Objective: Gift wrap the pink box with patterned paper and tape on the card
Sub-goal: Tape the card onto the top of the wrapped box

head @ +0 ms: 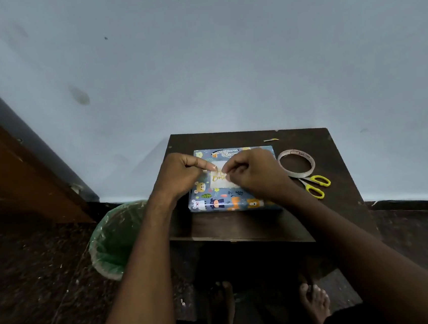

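Two bare feet (314,301) stand on the dark floor (34,273) at 6 o'clock, under the near edge of the table (241,227). Both forearms reach forward from the bottom of the view and converge at the table's centre.

Left hand (180,174): knuckles up, fingers curled under, thumb and forefinger extended toward 3 o'clock and pressed to the upper left corner of the card (221,179). A thin clear strip, apparently tape, seems to sit under the fingertips; it is too small to confirm.

Right hand (252,171): knuckles up, fingers curled tightly, tips pinched at the card's upper middle, pointing toward 9 o'clock. Whether it pinches tape or only the card cannot be told. The two hands' fingertips lie just beside each other.

The box (227,200) lies flat at the table's centre, fully covered in blue animal-print paper; no pink shows. Its long axis runs 9 to 3 o'clock, parallel to the table's near edge. The white card lies flat on the top face, left of centre, gold lettering reading upright to the viewer, partly hidden by the fingers.

At 3 o'clock of the box, a tape roll (296,163) lies flat, just beside it. Yellow-handled scissors (314,185) touch the roll's near side, handles toward 4 o'clock. A small scrap (270,139) lies near the table's far edge at 1 o'clock.

A green-lined bin (110,241) stands on the floor at 8 o'clock of the table. A pale wall (222,55) rises behind, a brown door (10,170) at 10 o'clock.
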